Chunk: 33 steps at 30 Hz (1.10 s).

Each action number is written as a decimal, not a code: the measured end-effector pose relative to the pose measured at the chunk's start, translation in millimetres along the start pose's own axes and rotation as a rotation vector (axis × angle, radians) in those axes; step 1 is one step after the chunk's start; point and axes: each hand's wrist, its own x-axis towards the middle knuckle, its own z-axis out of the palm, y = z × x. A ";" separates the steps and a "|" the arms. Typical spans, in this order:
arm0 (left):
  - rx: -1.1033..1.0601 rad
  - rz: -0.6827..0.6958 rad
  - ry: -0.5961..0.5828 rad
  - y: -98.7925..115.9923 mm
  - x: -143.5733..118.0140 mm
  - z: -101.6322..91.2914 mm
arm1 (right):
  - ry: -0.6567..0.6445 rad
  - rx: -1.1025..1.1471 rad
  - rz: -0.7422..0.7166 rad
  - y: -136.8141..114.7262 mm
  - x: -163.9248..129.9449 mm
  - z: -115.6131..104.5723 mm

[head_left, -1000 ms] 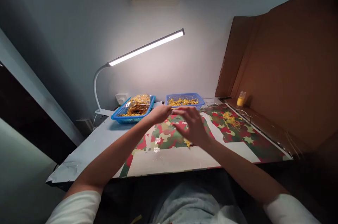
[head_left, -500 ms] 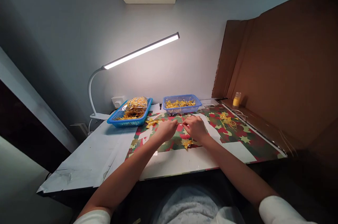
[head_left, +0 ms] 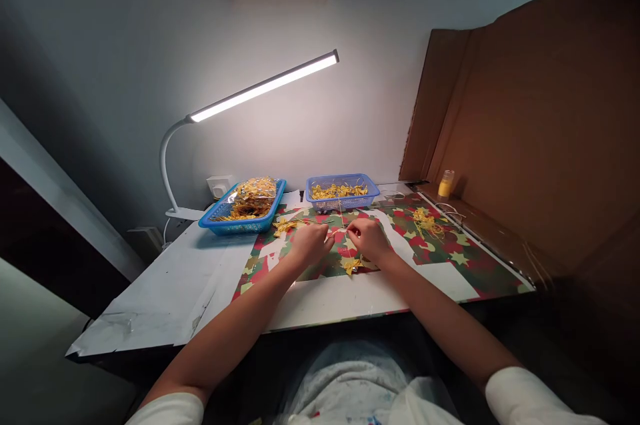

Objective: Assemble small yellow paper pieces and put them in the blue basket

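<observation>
My left hand [head_left: 311, 242] is closed, its fingertips pinching a thin yellow string [head_left: 341, 217] over the middle of the table. Facing it from the right, my right hand [head_left: 369, 239] pinches the string too, with a small gap between the two hands. The string runs up toward the purple-blue basket and down to a yellow ribbon bow [head_left: 352, 266], which has a small silvery bead or bell on it. More yellow bows [head_left: 284, 227] with stems lie just beyond my left hand. The exact grip of the fingertips is too small to make out.
At the back stand a purple-blue basket [head_left: 371, 199] of yellow bows and a blue basket [head_left: 206, 222] with a plastic bag of them. Yellow strings [head_left: 426, 223] lie at the right. A lamp [head_left: 265, 86], a small yellow-filled bottle [head_left: 445, 184] and a cardboard wall [head_left: 530, 105] surround the table.
My hands have drawn slightly apart, and the fingers of my left hand have loosened a little. The whole view has shifted slightly; the bow stays below the hands.
</observation>
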 end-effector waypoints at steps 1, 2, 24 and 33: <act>-0.011 -0.016 0.020 -0.4 -0.5 0.1 | 0.020 -0.004 0.005 1.5 -0.1 -0.6; -0.026 -0.028 0.038 -0.6 -1.0 0.3 | 0.034 -0.010 0.010 2.7 -0.2 -1.0; -0.908 -0.122 0.440 4.4 4.9 17.6 | 0.082 0.867 0.537 -19.7 -0.6 5.0; -1.032 -0.060 0.494 12.4 4.5 22.2 | 0.029 1.373 0.823 -30.5 2.1 -0.9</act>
